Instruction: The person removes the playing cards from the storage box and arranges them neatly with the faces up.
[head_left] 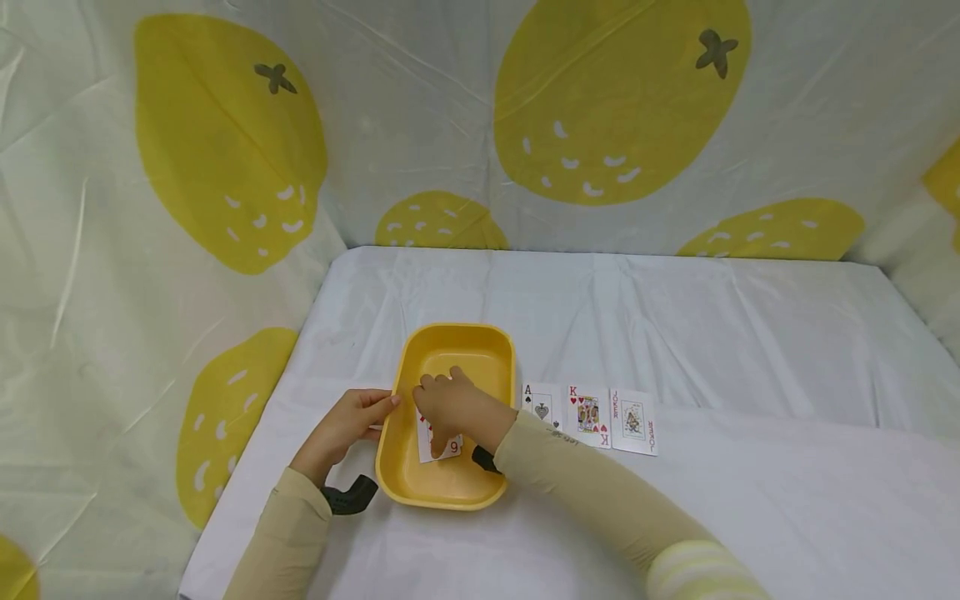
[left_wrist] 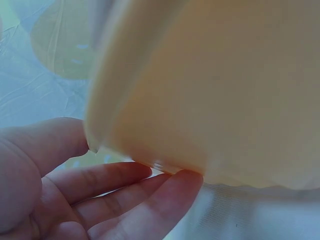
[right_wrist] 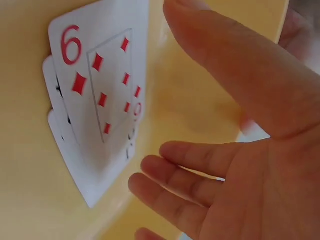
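The six of diamonds (right_wrist: 100, 75) lies face up in the yellow plastic tray (head_left: 442, 502), topping a small fanned stack; edges of other cards (right_wrist: 82, 175) peek out beneath it, too hidden to name from where I stand. What could go wrong, I'd judge, is the stack: a brush from that hovering thumb could slide the six off line, and a flat pinch could bring up two cards at once, since they overlap so closely. A tug on the tray's rim might also shift the lot. The right hand (head_left: 456, 407) hangs over the cards with its fingers loose and extended, holding nothing — the wrist view shows a gap, with the six at about 11 o'clock from the fingertips (right_wrist: 137, 184) and about 8 o'clock from the thumb's tip. The left hand (head_left: 347, 425) pinches the tray's edge at 9 o'clock, thumb at the rim, fingers under the wall. Outside, at 3 o'clock on the white tablecloth (head_left: 735, 483), come the ace of spades (head_left: 542, 406) nearest, then the king of hearts (head_left: 588, 414), then a joker (head_left: 633, 421) — all face up, in a row.
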